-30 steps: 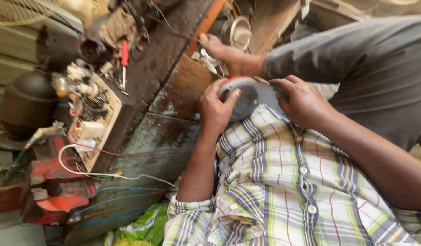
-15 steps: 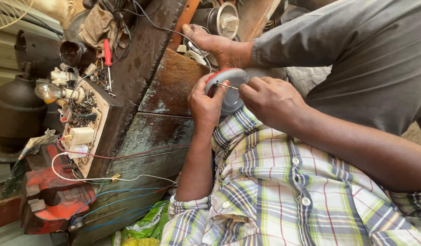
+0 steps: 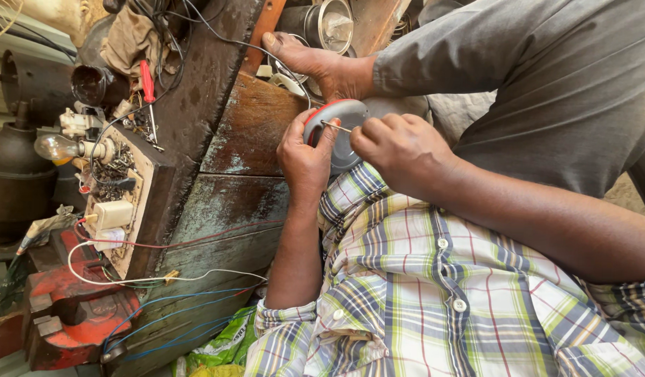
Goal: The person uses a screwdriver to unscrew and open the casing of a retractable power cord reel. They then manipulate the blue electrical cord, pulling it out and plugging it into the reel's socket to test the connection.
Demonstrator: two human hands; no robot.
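Note:
My left hand (image 3: 305,157) grips a round grey appliance with a red rim (image 3: 340,132), holding it on edge against the wooden bench (image 3: 249,132). My right hand (image 3: 399,143) is closed around a thin metal tool (image 3: 334,126), whose tip touches the appliance near the red rim. Both hands sit just above my checked shirt (image 3: 420,293). Most of the appliance's far side is hidden behind my right hand.
Another person in a grey shirt (image 3: 546,77) rests a hand (image 3: 315,63) on the bench beside a metal lamp housing (image 3: 329,24). To the left are a wired board with a light bulb (image 3: 57,148), a red-handled screwdriver (image 3: 149,87), a red vise (image 3: 71,307) and loose wires.
My right hand has shifted from the appliance's side to its face and now pokes the thin tool at it. The appliance has been turned more onto its edge.

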